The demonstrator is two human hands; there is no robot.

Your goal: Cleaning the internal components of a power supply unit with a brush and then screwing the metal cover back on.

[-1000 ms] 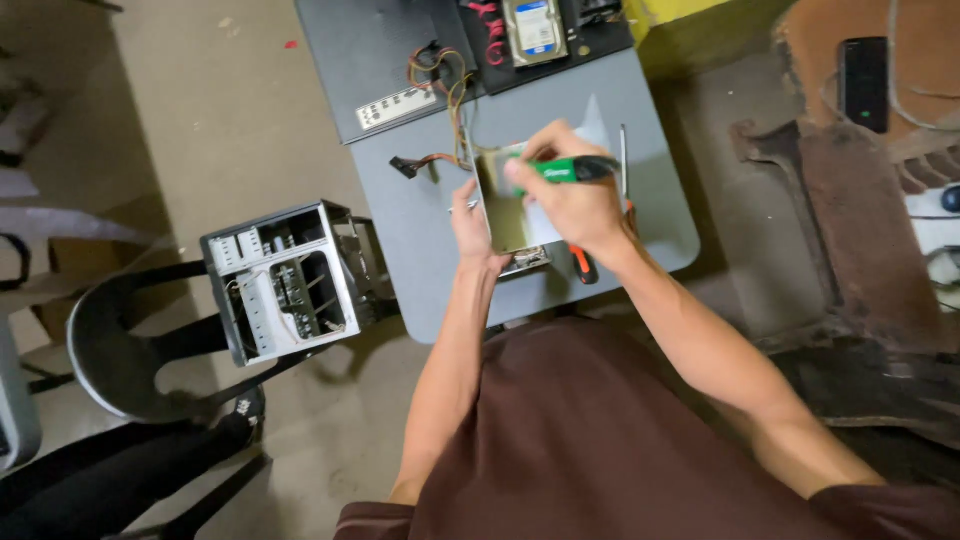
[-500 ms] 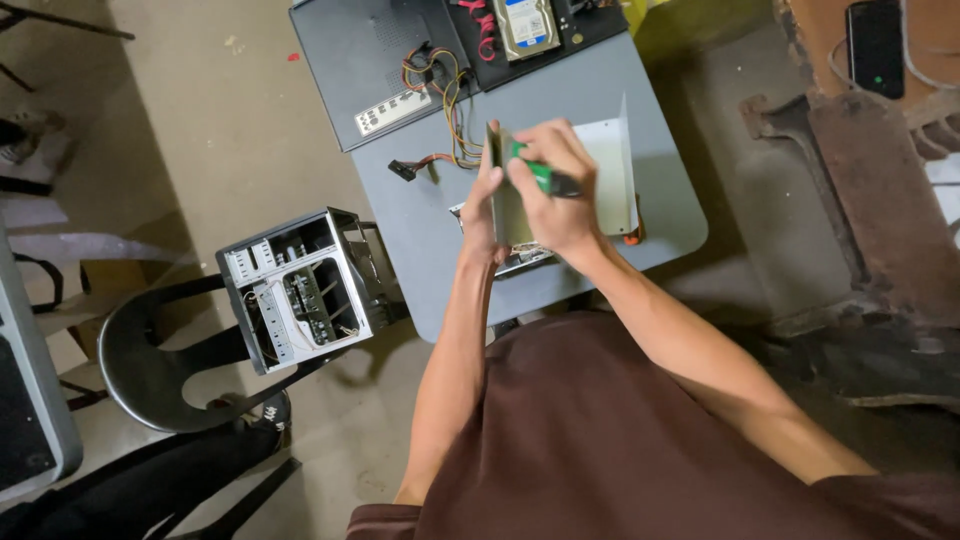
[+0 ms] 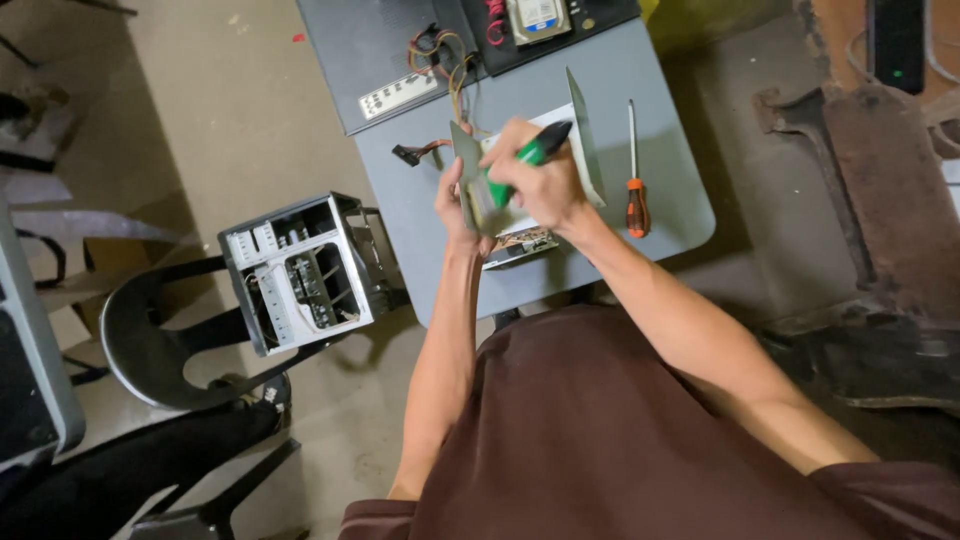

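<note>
Looking down from the head camera, a grey table [image 3: 660,215] fills the far middle of the scene, with the person's dark maroon shirt [image 3: 600,440] below it at the near edge. On the far part of the table lies a dark flat case panel [image 3: 350,50] with a bundle of coloured wires [image 3: 445,60] on it and a silver hard drive [image 3: 538,15] at the far edge. To the left of the table, an open computer case frame [image 3: 300,270] rests on a black chair [image 3: 150,350].

In the middle of the table sits a bent metal bracket [image 3: 585,140], its grey side plates standing up, with a circuit board [image 3: 520,243] showing under its near edge. The left hand [image 3: 455,205] is wrapped around the left plate of the bracket, thumb and fingers gripping the sheet's edge. The right hand [image 3: 540,185] is closed in a fist around a green-handled screwdriver [image 3: 530,155], its black end pointing far and right, the tip hidden behind the hand and the plate. The two hands are touching over the bracket.

Just right of the bracket, an orange-handled screwdriver [image 3: 634,195] lies flat on the table, shaft pointing far, apart from both hands.
</note>
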